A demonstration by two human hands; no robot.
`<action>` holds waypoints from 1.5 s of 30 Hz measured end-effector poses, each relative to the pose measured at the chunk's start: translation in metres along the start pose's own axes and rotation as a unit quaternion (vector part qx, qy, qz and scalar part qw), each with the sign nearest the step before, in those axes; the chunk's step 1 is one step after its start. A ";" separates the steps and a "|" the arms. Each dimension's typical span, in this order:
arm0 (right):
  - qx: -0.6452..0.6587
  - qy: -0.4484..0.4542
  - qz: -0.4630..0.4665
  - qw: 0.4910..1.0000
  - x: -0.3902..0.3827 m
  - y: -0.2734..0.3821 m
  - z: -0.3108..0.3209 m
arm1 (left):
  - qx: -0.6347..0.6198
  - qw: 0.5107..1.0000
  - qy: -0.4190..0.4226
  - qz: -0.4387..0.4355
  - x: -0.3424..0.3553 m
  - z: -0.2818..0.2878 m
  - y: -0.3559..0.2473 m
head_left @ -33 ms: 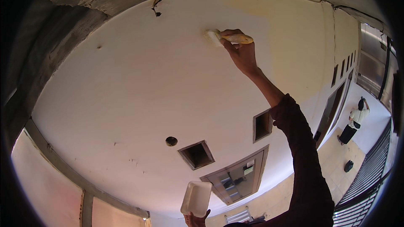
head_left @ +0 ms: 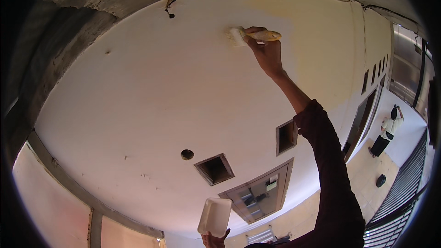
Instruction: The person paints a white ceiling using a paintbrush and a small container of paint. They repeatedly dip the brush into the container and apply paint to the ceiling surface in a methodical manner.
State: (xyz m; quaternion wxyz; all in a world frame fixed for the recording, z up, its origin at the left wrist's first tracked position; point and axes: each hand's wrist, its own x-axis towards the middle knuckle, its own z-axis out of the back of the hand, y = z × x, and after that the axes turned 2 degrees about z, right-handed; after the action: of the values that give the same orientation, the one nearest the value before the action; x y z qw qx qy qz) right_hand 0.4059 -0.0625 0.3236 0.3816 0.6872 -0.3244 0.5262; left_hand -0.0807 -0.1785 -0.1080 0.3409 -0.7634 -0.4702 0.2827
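Observation:
My right hand is raised high, its fingers closed round a paintbrush with a yellowish handle. The wide, pale bristles are against the upper part of the wall, or very close to it. White covers most of this wall, while a cream-yellow area lies to the right of the brush. Low in the picture, my left hand grips the lower end of a white rectangular tray. The tray is tilted, and I cannot tell how much paint is in it.
Two square openings and a round hole pierce the wall above a framed window. At far right a person stands with an arm raised to another wall, near a black bag and a barred railing.
My right hand and the paintbrush have shifted slightly to the right, with more of the bristles showing. My left hand and the tray stay almost in place.

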 end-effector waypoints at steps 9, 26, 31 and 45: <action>-0.219 -0.175 -0.048 0.959 0.064 -0.093 0.120 | -0.017 1.000 -0.009 0.012 -0.001 0.014 0.000; 0.151 0.023 -0.094 0.984 -0.072 0.061 -0.085 | -0.009 0.998 -0.014 -0.057 -0.009 0.011 0.001; 0.009 -0.082 -0.087 0.993 -0.054 -0.015 0.005 | -0.025 0.998 -0.023 -0.043 -0.014 0.021 -0.002; 0.055 0.068 -0.006 0.996 -0.122 0.076 -0.063 | -0.042 0.999 -0.008 -0.029 -0.003 0.027 -0.003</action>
State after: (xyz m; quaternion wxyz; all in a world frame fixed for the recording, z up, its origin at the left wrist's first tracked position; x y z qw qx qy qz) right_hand 0.2828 -0.0409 0.2293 0.3681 0.6714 -0.2641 0.5865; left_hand -0.1036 -0.1732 -0.1215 0.3128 -0.7611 -0.5060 0.2586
